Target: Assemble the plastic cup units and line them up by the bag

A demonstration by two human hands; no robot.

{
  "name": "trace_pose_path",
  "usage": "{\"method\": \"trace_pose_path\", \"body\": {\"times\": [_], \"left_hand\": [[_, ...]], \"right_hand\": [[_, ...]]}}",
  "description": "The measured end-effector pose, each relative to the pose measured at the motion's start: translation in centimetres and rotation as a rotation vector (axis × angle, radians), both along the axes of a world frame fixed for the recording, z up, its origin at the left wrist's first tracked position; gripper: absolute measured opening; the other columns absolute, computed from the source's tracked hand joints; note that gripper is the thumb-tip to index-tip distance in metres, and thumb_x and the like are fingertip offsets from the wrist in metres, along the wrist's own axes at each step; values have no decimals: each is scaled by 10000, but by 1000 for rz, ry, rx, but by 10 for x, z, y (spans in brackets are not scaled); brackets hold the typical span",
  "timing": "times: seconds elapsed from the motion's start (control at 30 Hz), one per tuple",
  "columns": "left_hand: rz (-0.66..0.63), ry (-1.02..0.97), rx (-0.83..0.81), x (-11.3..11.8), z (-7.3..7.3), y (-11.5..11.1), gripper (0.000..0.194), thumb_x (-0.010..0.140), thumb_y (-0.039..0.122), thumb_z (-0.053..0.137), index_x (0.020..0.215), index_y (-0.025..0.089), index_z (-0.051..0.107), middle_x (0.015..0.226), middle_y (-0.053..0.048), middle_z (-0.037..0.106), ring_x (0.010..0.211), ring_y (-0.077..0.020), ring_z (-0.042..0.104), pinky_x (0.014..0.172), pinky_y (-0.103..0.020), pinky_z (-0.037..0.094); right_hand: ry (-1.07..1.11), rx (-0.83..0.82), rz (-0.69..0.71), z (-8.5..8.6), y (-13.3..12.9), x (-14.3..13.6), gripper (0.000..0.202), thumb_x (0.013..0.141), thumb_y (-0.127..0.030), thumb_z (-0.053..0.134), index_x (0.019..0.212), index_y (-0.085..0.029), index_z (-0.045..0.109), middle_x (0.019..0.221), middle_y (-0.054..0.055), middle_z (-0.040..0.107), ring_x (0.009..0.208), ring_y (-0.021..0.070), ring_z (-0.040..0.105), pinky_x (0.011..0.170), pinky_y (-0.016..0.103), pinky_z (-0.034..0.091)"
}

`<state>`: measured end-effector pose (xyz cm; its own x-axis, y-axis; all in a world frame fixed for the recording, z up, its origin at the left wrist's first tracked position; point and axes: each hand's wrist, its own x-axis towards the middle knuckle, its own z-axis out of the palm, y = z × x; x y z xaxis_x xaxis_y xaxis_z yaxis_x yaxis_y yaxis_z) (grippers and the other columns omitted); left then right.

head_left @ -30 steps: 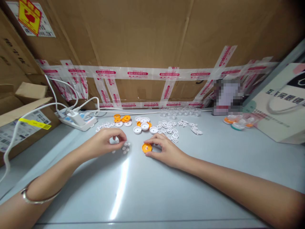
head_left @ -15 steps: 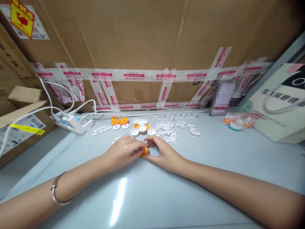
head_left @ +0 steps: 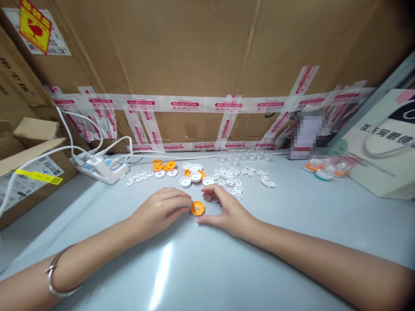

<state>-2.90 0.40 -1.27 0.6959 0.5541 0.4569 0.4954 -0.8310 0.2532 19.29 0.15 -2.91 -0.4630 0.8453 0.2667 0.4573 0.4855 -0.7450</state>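
A round orange plastic cap (head_left: 197, 209) with a raised rim and a small pale piece at its centre faces up, between my hands. My left hand (head_left: 162, 211) pinches its left edge with thumb and fingers close together. On the other side, my right hand (head_left: 228, 211) is open, thumb and fingers spread around the cap without visibly gripping it. Just beyond my hands lie white round caps (head_left: 185, 182) with orange ones among them. White openwork wheel-like pieces (head_left: 227, 176) are scattered behind my right hand.
Small white pieces (head_left: 139, 176) and orange rings (head_left: 169, 166) lie at back left, near a power strip (head_left: 106, 172) with cables. Clear plastic parts (head_left: 243, 156) line the large carton (head_left: 194, 52). Assembled clear-topped pieces (head_left: 324, 172) sit beside a paper bag (head_left: 379, 155) at right.
My right hand has let go of the orange cap and opened. The cap has turned so its round face shows, and my left fingers have shifted to its left edge.
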Motion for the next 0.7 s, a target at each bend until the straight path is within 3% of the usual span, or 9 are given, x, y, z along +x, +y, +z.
{"method": "trace_pose_path", "body": {"times": [0.1, 0.23, 0.5, 0.7], "left_hand": [[-28, 36, -5, -6, -2, -5, 229, 885, 168, 459, 1069, 202, 592, 1042, -65, 657, 945, -160, 602, 815, -287, 465], [-40, 96, -69, -7, -5, -6, 299, 903, 167, 418, 1169, 217, 545, 1138, -66, 625, 1014, -163, 587, 842, -293, 467], [-43, 114, -59, -8, -10, -7, 339, 905, 168, 410, 1226, 222, 499, 1172, -58, 614, 1029, -168, 589, 837, -302, 466], [-22, 110, -7, -5, -12, -9, 333, 901, 160, 420, 1221, 210, 498, 1146, -61, 619, 1011, -159, 588, 821, -291, 460]], "right_hand": [[13, 92, 28, 2, 0, 6, 393, 728, -378, 667, 1044, -220, 495, 1039, 60, 578, 935, 173, 554, 822, 321, 460], [31, 149, 146, 4, 1, 7, 148, 835, -277, 555, 967, -227, 596, 983, 40, 645, 938, 155, 588, 858, 308, 457], [15, 115, 140, 2, 3, 2, 147, 836, -232, 555, 926, -219, 671, 873, 29, 688, 829, 136, 624, 780, 265, 489], [12, 214, 156, -1, 3, 3, 163, 844, -229, 550, 952, -204, 669, 860, 34, 698, 795, 131, 624, 739, 252, 493]]}}
